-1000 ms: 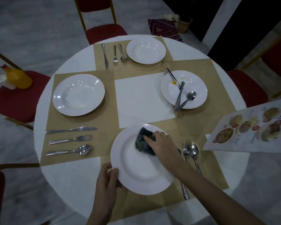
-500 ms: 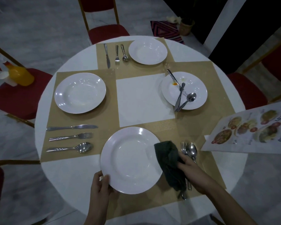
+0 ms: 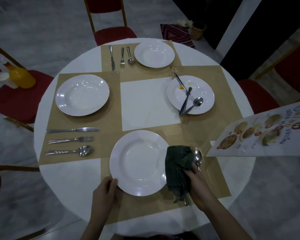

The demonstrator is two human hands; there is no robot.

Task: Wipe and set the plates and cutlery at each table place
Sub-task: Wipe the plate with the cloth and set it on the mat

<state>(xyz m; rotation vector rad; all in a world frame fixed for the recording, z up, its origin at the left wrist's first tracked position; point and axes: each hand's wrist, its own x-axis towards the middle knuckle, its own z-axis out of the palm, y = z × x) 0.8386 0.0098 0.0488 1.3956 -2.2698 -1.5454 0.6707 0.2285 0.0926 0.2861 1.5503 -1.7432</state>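
Four round white plates on the round white surface (image 3: 73, 172); nearest plate (image 3: 139, 163) at the near edge, left hand (image 3: 105, 193) fingers curled on its rim. Right hand (image 3: 197, 186) gripping dark green cloth (image 3: 177, 168) just right of it, over a steel spoon (image 3: 197, 157), handle hidden. Picture menu (image 3: 260, 134) at right edge, writing unreadable.

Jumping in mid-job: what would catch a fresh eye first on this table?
The near plate sits front and centre, its rim held by the left hand, while the right hand grips a dark green cloth beside it, over the cutlery there. On the right, the dirty plate stands out, with an orange smear and a knife, fork and spoon crossed on it. The two other places look neatly set.
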